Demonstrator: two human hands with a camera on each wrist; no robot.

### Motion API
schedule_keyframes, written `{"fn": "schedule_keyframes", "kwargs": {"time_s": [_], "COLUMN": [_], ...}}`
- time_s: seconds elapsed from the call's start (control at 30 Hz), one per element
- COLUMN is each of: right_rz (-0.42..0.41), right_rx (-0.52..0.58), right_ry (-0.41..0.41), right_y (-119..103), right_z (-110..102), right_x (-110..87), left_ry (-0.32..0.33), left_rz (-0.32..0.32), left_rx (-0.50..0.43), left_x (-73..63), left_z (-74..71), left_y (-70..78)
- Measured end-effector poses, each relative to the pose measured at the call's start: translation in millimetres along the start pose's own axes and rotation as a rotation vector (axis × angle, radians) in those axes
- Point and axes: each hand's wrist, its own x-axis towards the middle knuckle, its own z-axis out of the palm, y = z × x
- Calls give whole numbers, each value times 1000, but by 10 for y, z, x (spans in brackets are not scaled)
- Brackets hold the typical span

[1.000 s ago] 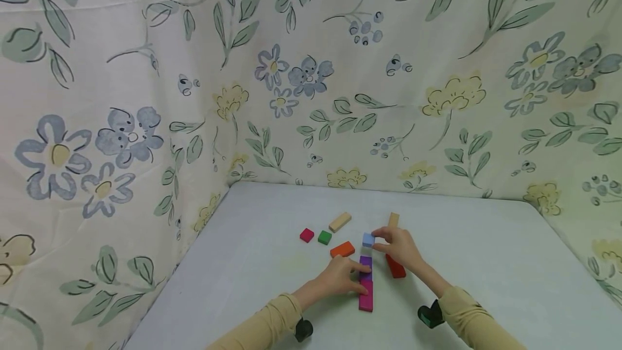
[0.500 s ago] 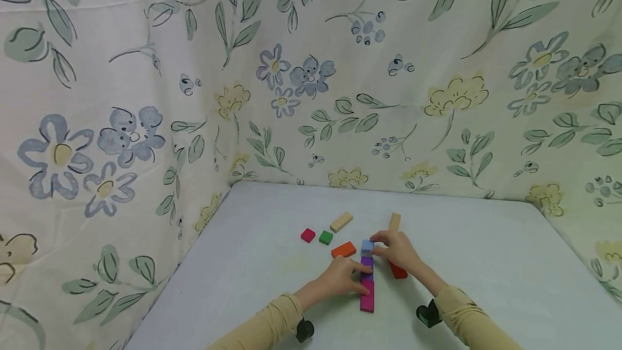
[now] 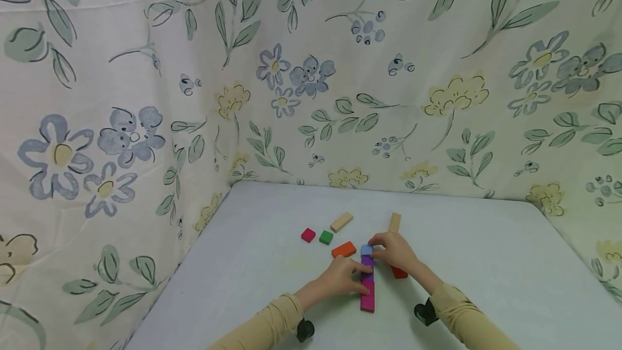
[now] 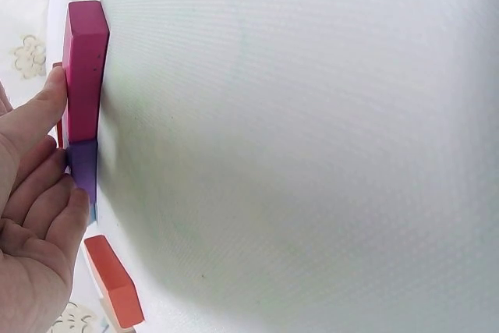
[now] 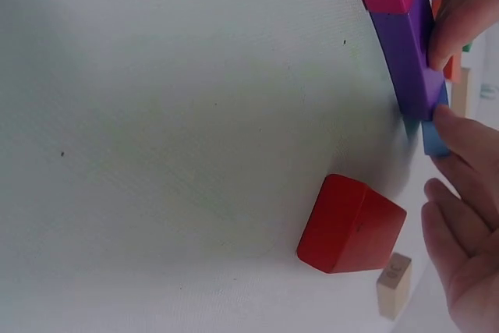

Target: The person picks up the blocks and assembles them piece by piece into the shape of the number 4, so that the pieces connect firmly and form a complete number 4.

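A magenta block [image 3: 367, 302] and a purple block [image 3: 367, 260] lie end to end in a row on the white table. My left hand [image 3: 337, 277] rests on the row, thumb at the magenta block and fingertips on the purple one [image 4: 83, 165]. At the row's far end my right hand [image 3: 396, 251] pinches a light-blue cube [image 3: 366, 250] between thumb and fingers. In the right wrist view, the cube [image 5: 433, 140] sits right at the purple block's end, partly covered by the fingers. My right forearm and hand hide part of a red block [image 3: 399, 273].
Left of the row lies an orange block [image 3: 344, 249]. Beyond it are a plain wooden block [image 3: 342, 222], a green cube [image 3: 326, 237] and a crimson cube [image 3: 308, 235]. Another wooden block [image 3: 395, 222] lies behind my right hand. Floral cloth [image 3: 311, 139] hangs behind the table [image 3: 486, 247].
My right hand has brought the light-blue cube left and nearer to me, up to the purple block's far end. The left hand stays in place on the row.
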Motion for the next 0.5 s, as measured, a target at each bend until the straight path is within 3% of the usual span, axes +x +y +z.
{"fn": "schedule_keyframes", "kwargs": {"time_s": [0.5], "right_rz": [42], "right_rx": [-47], "right_ry": [-67], "right_y": [-36], "right_z": [-6], "right_x": [21], "left_ry": [16], "left_rz": [33], "left_rx": [13], "left_x": [-14], "left_z": [-9], "left_y": [8]}}
